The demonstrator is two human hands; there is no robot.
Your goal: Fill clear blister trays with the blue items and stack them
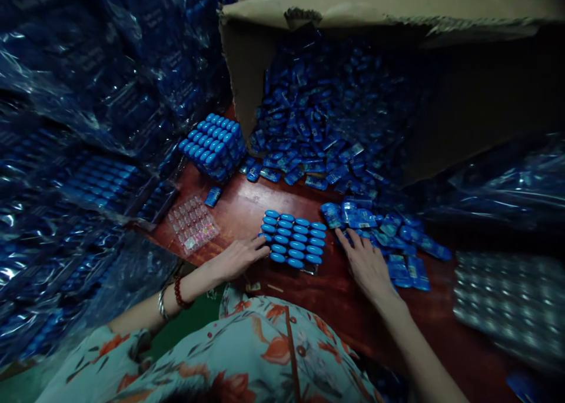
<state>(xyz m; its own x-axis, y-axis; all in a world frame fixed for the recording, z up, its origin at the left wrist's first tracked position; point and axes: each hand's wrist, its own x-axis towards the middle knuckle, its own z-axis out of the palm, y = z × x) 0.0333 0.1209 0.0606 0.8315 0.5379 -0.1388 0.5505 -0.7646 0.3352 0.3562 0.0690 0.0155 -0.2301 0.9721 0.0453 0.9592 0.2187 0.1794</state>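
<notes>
A clear tray filled with rows of blue oval pieces (293, 239) lies on the dark red table (335, 291) in front of me. My left hand (241, 256) rests against the tray's left edge, fingertips touching it. My right hand (366, 262) lies flat to the tray's right, fingers spread on a heap of small blue packets (388, 238). Whether it grips a packet I cannot tell.
A torn cardboard box (247, 56) at the back spills many blue packets (318, 132). A stack of filled trays (214, 144) and an empty clear tray (193, 223) sit at the left. Blue plastic bags (79, 126) crowd the left; clear trays (512, 303) lie at the right.
</notes>
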